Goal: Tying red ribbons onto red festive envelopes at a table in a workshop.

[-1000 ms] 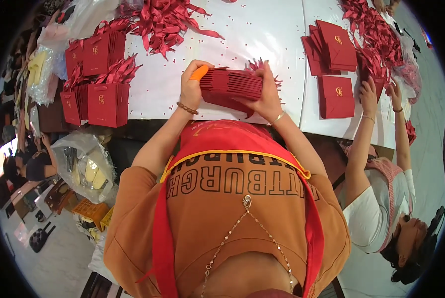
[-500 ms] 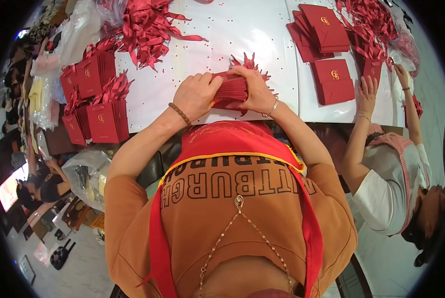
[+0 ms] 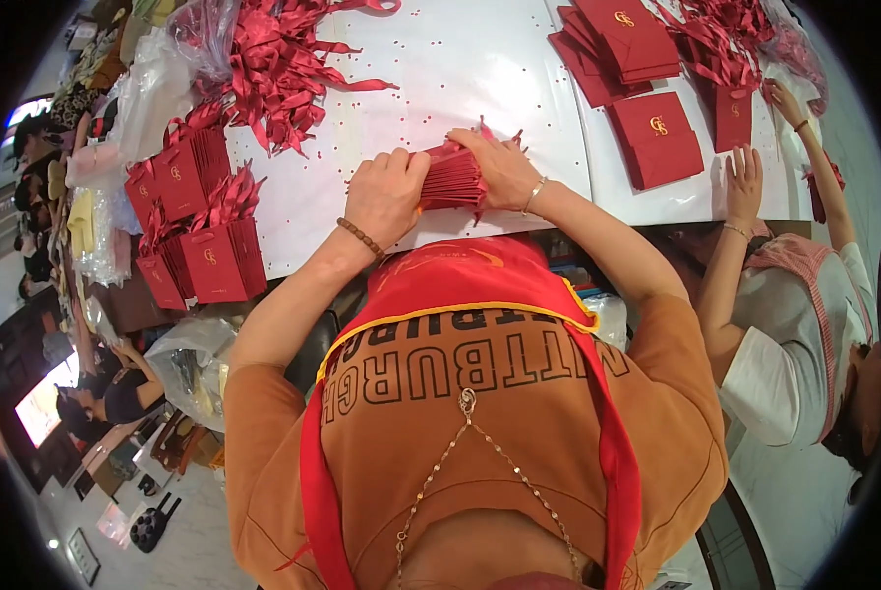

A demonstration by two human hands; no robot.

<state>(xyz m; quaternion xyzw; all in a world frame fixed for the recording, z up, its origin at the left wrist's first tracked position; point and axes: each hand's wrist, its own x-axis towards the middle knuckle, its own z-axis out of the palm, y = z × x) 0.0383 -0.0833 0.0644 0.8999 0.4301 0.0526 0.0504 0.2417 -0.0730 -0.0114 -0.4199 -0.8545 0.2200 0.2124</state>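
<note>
Between my two hands is a stack of small dark red paper bags (image 3: 452, 181), pressed together with the layered edges facing me. My left hand (image 3: 389, 192) is closed around the left end, fingers curled over it. The right end is gripped by my right hand (image 3: 500, 173), its fingers reaching over the top and far side. Red ribbon ends stick out past my right hand. The stack is just above the near edge of the white table (image 3: 362, 236); whether it touches the top is hard to tell.
A heap of loose red ribbons (image 3: 273, 84) lies at the far left. Bundled red bags with ribbon handles (image 3: 226, 258) stand at the left edge. Flat red bags (image 3: 654, 138) are piled at right, beside a co-worker's hand (image 3: 743, 182). Tiny red dots speckle the tabletop.
The view has turned slightly. My right hand has shifted its hold on the bag stack, and more of the layered edges show. The co-worker's nearer hand has moved back from the red bag.
</note>
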